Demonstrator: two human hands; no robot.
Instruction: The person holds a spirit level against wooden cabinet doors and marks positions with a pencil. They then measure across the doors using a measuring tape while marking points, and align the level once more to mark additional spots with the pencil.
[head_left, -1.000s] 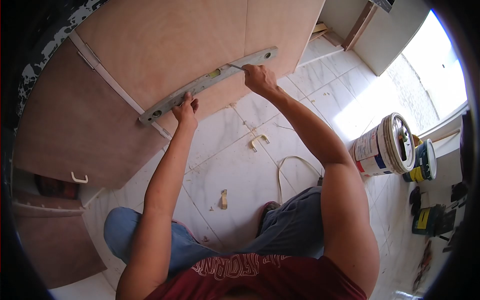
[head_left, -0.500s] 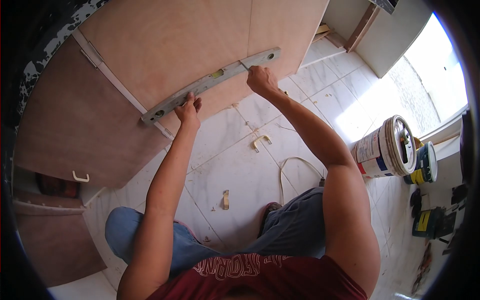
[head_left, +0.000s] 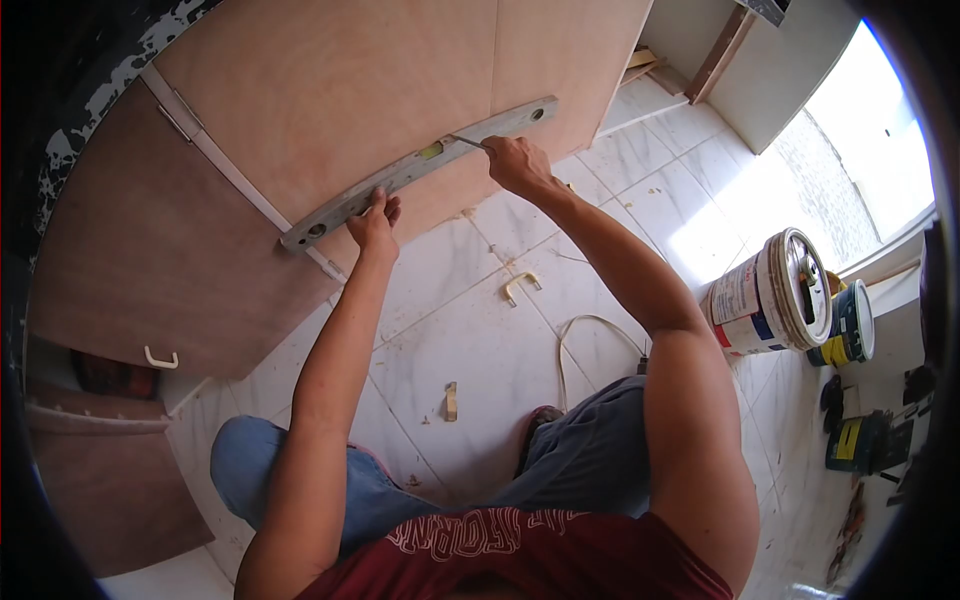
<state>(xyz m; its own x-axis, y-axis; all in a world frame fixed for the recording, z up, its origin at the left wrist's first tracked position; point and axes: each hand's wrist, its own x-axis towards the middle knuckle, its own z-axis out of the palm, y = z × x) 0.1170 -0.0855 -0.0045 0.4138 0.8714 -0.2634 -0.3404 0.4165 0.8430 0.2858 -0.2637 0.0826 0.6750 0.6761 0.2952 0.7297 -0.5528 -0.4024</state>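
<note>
A long grey spirit level [head_left: 385, 182] with a greenish vial lies aslant across a light plywood panel [head_left: 330, 90]. My left hand [head_left: 376, 222] grips its lower edge left of the middle, thumb on its face and fingers curled below. My right hand [head_left: 520, 165] pinches a thin, dark pencil-like tool [head_left: 470, 142], its exact kind unclear. The tool points left, and its tip is at the level's upper edge near the vial. Between my hands and my legs, a cream U-shaped handle [head_left: 522, 285] lies on the floor.
A brown cabinet door [head_left: 170, 250] with a matching handle [head_left: 161, 358] is at left. On the tiled floor [head_left: 420, 340] are a small tan piece [head_left: 451, 402] and a looped cable [head_left: 563, 350]. White [head_left: 770, 295] and dark green [head_left: 848, 325] buckets stand at right.
My right hand has shifted slightly left, and the tool's tip has moved left along the level's upper edge toward the vial. My left hand and the level stay almost still.
</note>
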